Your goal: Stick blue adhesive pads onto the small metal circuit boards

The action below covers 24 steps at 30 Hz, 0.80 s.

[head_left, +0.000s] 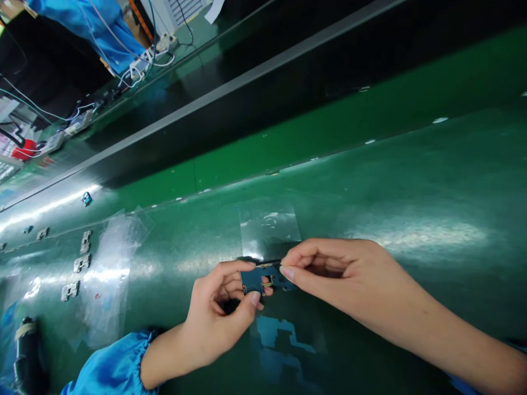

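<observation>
A small blue circuit board (263, 277) is held just above the green work surface (411, 192). My left hand (222, 315) pinches its left and lower edge between thumb and fingers. My right hand (333, 271) is closed in a pinch on the board's upper right edge. A clear plastic sheet (269, 227) lies flat just behind the board. A faint blue reflection of the board shows on the surface below it.
Clear plastic bags (109, 269) lie at the left beside several small metal parts (76, 263). A dark cylindrical tool (27, 351) sits at the lower left. Cables, power strips (140, 63) and a blue-clad person (94, 22) are at the far upper left.
</observation>
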{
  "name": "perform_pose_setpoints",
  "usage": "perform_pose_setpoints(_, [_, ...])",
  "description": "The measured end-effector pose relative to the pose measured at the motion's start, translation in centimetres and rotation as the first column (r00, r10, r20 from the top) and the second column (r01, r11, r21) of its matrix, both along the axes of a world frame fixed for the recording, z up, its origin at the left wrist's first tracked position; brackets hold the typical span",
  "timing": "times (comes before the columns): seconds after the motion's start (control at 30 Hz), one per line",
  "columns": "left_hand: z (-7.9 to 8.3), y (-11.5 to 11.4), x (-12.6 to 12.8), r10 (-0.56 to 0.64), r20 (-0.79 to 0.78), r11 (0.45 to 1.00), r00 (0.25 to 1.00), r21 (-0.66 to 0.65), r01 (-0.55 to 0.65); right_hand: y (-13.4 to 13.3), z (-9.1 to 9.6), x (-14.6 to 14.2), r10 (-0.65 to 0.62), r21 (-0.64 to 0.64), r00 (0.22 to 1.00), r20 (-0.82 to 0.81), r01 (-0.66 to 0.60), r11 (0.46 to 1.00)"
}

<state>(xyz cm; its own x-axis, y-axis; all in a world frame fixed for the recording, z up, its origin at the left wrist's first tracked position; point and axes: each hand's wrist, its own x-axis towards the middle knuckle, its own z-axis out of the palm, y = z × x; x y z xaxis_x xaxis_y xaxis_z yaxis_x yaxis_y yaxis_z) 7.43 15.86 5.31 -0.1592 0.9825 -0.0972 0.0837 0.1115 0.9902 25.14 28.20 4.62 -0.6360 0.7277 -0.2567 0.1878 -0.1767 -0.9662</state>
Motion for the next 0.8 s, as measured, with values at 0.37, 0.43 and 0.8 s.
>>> perform_pose_setpoints(0.37, [0.26,0.24,0.22,0.02,0.056,0.999,0.998,-0.03,-0.018,-0.01,-0.01,0.03,0.01,-0.008,1.0,0.011,-0.01,1.0])
perform_pose_setpoints(0.43, [0.31,0.29,0.25,0.022,0.067,0.999,0.998,-0.028,-0.021,-0.09,-0.1,0.12,0.015,-0.01,1.0,0.02,-0.014,1.0])
perform_pose_setpoints(0.8, [0.26,0.22,0.18,0.032,0.056,0.999,0.998,-0.045,-0.029,-0.09,-0.07,-0.21,0.006,0.011,1.0,-0.003,-0.006,1.0])
